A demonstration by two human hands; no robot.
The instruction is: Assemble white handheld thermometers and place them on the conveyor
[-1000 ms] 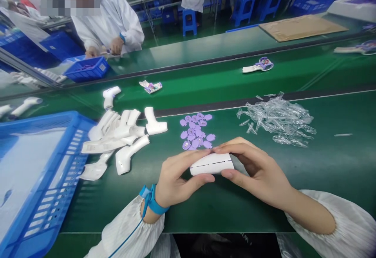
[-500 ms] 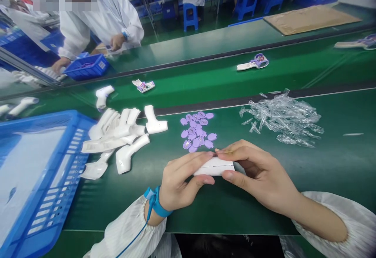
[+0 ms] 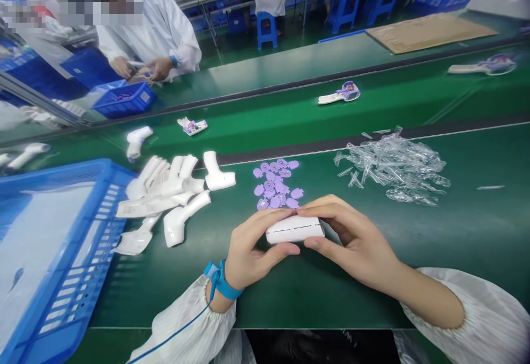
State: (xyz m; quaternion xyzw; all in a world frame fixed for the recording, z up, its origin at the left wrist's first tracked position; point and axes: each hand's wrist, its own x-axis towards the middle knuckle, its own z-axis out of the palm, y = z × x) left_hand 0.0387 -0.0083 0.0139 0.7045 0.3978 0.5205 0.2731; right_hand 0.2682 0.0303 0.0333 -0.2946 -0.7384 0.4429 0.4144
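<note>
Both my hands grip one white plastic shell [image 3: 293,230] with a thin dark seam line, held just above the green bench top [image 3: 290,292]. My left hand [image 3: 252,248] pinches its left end between thumb and fingers; a blue strap circles that wrist. My right hand [image 3: 351,242] pinches the right end the same way. Just beyond the shell lies a small heap of purple button pieces [image 3: 276,184]. To the left is a pile of white thermometer-style housings [image 3: 169,195].
A blue slatted crate [image 3: 53,253] fills the near left. Clear plastic bags [image 3: 393,168] are heaped at right. On the conveyor belt beyond lie a white housing [image 3: 136,138] and part-built units [image 3: 339,93]. A person in a white coat [image 3: 153,27] works across the line by a small blue bin [image 3: 124,99].
My hands keep the same hold on the white shell, turning it slightly. The parts on the conveyor have drifted left. The person opposite has brought both hands together.
</note>
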